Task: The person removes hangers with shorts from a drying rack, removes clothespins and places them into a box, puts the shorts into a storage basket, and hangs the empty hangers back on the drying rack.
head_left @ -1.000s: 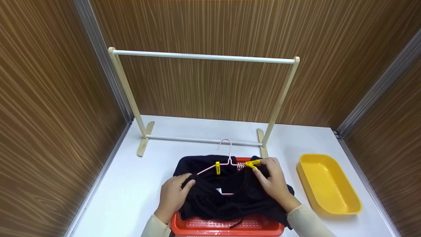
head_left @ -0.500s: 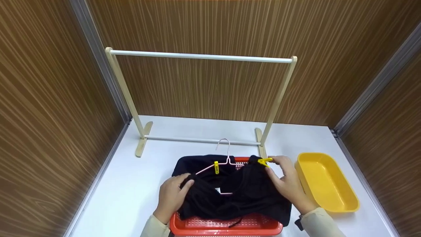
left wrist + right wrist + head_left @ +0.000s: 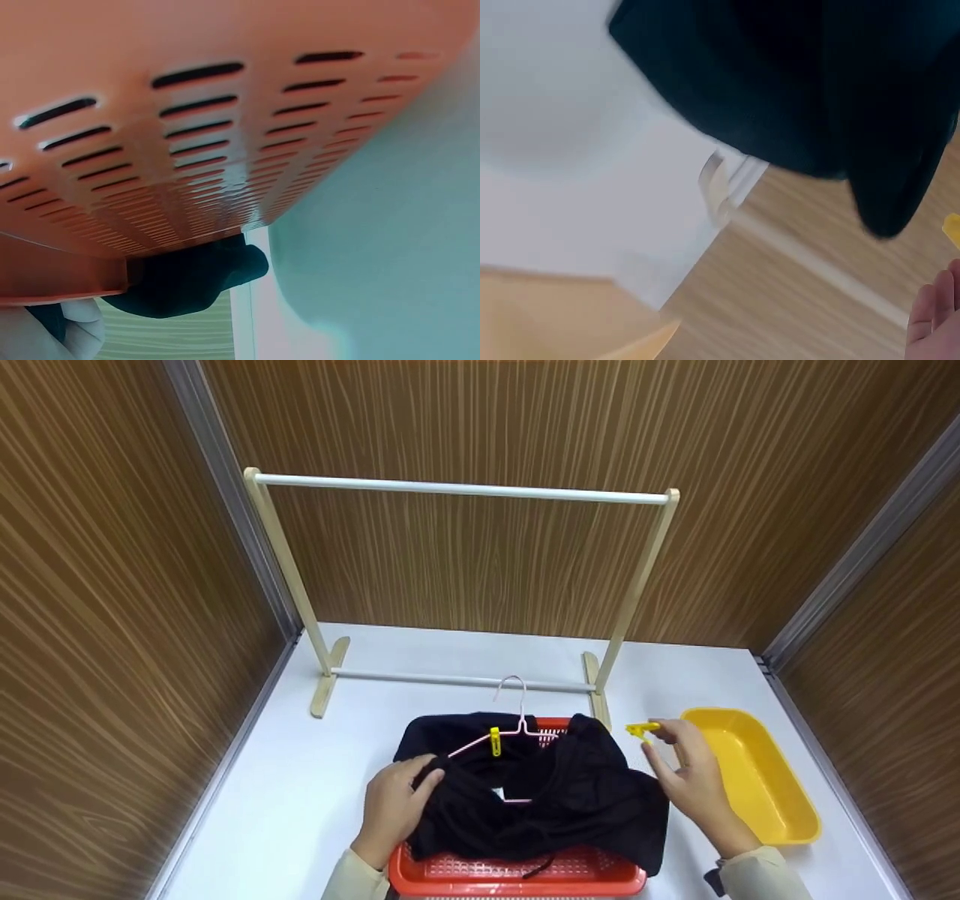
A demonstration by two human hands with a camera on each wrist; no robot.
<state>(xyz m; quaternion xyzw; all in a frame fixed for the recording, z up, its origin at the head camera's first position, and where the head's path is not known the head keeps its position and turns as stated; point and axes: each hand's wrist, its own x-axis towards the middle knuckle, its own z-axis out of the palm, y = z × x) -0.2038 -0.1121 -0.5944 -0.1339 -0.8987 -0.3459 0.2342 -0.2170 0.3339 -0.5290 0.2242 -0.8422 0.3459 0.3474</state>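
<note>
A black garment lies over a red basket, with a pink hanger partly inside its neck opening. On the hanger's left arm sits a yellow clothespin. My left hand grips the garment's left shoulder by the hanger's end. To the right of the garment and apart from it, my right hand pinches a second yellow clothespin between thumb and fingers. In the right wrist view only the fingertips and an edge of that clothespin show. Cloth hides the hanger's lower parts.
A wooden rack with a white top bar stands behind the basket. At the right is a yellow tray, partly behind my right hand. Wood-patterned walls enclose the white table at the back and sides.
My right hand has carried its clothespin rightward, off the hanger's right arm and away from the garment, toward the yellow tray. The left hand has stayed in place.
</note>
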